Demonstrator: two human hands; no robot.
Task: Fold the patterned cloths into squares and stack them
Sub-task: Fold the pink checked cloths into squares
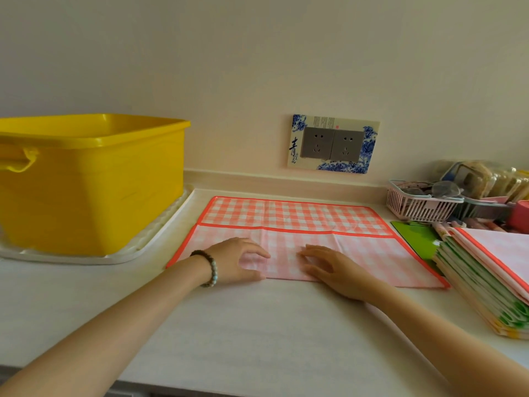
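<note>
A pink and white checked cloth (292, 216) with an orange border lies on the white counter, its near part folded over so the paler back side faces up. My left hand (237, 260), with a bead bracelet at the wrist, rests flat on the folded part near its front edge. Just to its right, my right hand (332, 270) also presses flat on the fold, fingers pointing left. At the right edge sits a stack of folded cloths (486, 282) with a pale pink one on top.
A large yellow plastic tub (94, 179) stands on a white tray (160, 233) at the left. Wall sockets (332, 144) sit behind the cloth. A pink basket (420, 204) with clutter and pens lies at the back right. A green card (415, 236) lies beside the stack.
</note>
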